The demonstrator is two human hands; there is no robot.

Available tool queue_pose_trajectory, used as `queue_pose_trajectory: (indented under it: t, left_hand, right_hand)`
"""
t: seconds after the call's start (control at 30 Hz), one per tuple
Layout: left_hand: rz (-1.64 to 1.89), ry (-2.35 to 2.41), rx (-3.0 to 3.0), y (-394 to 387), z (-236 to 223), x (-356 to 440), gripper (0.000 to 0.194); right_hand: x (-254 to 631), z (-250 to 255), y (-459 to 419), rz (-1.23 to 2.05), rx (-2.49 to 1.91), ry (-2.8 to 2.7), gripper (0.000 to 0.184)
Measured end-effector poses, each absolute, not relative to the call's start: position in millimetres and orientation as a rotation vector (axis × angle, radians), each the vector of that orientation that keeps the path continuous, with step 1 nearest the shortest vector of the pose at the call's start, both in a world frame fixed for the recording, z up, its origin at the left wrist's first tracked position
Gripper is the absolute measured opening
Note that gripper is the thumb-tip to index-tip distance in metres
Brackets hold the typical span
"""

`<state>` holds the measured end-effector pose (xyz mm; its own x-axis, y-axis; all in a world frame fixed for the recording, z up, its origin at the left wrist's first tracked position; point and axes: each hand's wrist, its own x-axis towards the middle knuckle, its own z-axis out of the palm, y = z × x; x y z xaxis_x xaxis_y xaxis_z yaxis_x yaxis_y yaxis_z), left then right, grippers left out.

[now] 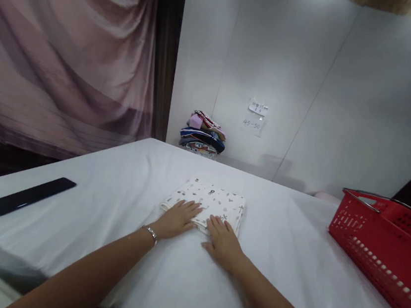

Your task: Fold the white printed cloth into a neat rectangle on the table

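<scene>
A folded white cloth with small printed figures (215, 200) lies on the white-covered table (119, 183) in front of me. My left hand (178, 218) rests flat on the cloth's near left edge, fingers stretched out; a thin bracelet circles that wrist. My right hand (222, 240) lies flat at the cloth's near right edge, fingers extended onto the fabric. Neither hand grips anything.
A red plastic basket (385, 246) with metal handles stands at the right edge of the table. A long black flat object (28, 196) lies at the left. A pile of folded coloured cloths (203, 135) sits at the far edge against the white wall, under a paper note (258, 108).
</scene>
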<state>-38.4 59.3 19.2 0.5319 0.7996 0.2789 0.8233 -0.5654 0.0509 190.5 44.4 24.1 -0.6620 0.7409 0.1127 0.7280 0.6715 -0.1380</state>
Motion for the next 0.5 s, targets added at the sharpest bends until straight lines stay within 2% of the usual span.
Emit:
queue_pose_trajectory:
  t: [0.27,0.5]
  left_hand:
    - [-0.463,-1.353,-2.584,56.2,3.9,-44.9,0.047]
    - [-0.460,-1.441,-2.583,51.0,-5.8,-80.7,0.041]
  right_hand:
    - [199.1,36.2,33.0,0.172,-1.273,-2.733,0.054]
    - [221.9,24.4,29.5,0.132,-1.181,-2.705,0.053]
